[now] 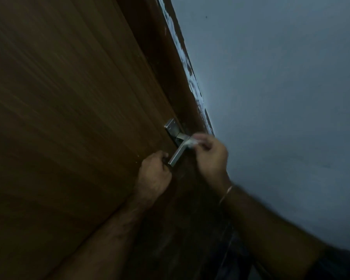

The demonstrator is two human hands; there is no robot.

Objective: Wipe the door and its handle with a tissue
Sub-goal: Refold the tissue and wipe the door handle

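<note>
Pinching the tissue (190, 142) in my right hand (209, 156) against the handle (179, 151), at the door's (69, 118) 3 o'clock edge; my left hand (155, 174) curls at the lever tip. Advise steadying it and wiping root to tip.

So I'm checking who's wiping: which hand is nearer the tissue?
Right. The right hand pinches the tissue against the handle; the left hand grips the handle's free end, away from it.

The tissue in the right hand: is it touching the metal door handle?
Touching. The head view shows the white tissue, pinched by the right hand, pressed against the lever of the door handle with no gap between them.
</note>
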